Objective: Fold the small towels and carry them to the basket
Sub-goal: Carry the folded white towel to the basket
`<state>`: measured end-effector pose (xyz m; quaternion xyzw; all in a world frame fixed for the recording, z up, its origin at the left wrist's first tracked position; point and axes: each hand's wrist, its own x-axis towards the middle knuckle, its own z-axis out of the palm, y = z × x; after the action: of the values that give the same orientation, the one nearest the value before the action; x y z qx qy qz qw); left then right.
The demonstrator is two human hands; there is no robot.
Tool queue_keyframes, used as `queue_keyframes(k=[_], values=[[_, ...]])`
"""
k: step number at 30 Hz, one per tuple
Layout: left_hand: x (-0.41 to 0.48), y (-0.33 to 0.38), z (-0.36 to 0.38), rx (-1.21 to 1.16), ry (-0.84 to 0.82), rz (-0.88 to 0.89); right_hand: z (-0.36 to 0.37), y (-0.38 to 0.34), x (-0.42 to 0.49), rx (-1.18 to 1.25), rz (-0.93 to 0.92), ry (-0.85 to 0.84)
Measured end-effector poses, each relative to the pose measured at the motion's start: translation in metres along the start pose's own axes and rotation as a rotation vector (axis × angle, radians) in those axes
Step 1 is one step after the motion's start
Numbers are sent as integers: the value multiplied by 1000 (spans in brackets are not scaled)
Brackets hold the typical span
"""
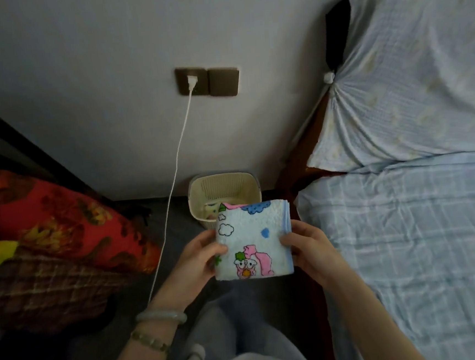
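Bed (408, 236) on my right, one basket (222, 188) on the floor (174, 225) by the wall (110, 119) — looks like one towel (211, 208) inside already. One folded towel (253, 241) held just short of it, left hand (194, 261) and right hand (311, 248) each with fingers (218, 249) curled round a side edge. Soft, light, floppy — I'd grip the edges so layers stay stacked.

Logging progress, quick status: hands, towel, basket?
Left hand and right hand both pinch the folded towel. Basket ahead at the wall, printed cloth inside. Charger cable hangs left of it, not blocking.
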<state>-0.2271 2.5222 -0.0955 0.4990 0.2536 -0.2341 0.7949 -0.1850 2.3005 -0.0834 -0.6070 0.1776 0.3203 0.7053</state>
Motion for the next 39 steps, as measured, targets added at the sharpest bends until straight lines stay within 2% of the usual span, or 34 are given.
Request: queue_keyframes(k=[8,14,17,22,28,33,39], values=[[99,72,-8,65,-43,-34,3,-53,96,5,32,29],[158,71,-12,124,69,-49,-2,-57,155,-50,98,29],[187,63,-18,82,131,-54,-7,-50,189,-80,128,41],[252,36,-34,-23,218,-113,-21,-21,258,-161,162,88],[356,-24,-74,-18,257,-144,-48,47,365,-189,193,85],[456,-76,-116,149,214,-144,-72,107,465,-334,157,58],[562,-134,-163,250,209,-161,-93,171,591,-447,200,52]])
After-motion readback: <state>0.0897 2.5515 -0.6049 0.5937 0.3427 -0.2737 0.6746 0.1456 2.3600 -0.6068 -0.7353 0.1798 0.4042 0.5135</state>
